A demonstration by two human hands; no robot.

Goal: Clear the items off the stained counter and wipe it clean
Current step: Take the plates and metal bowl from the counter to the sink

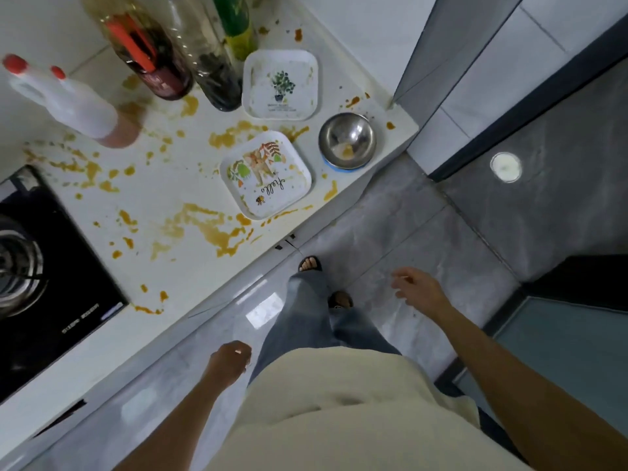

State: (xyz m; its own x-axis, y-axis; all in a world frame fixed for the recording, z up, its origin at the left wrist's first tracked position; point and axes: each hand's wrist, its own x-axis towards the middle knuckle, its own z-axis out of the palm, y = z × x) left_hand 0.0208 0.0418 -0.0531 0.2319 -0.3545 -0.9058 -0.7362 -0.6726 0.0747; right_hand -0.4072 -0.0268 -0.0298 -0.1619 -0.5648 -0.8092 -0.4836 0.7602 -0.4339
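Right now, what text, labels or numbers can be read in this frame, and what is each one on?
"hello": handwritten-style script on the nearer square plate, seen upside down.
Small print under the potted-plant picture on the farther square plate: too small to read.
White lettering on the front edge of the black hob: blurred, unreadable.
Bottle labels at the back, such as the red one on the dark bottle: no legible words.

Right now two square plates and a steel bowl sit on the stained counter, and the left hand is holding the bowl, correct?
Not quite. The head view shows the left hand empty, away from the steel bowl. The two square plates do sit on the stained counter.
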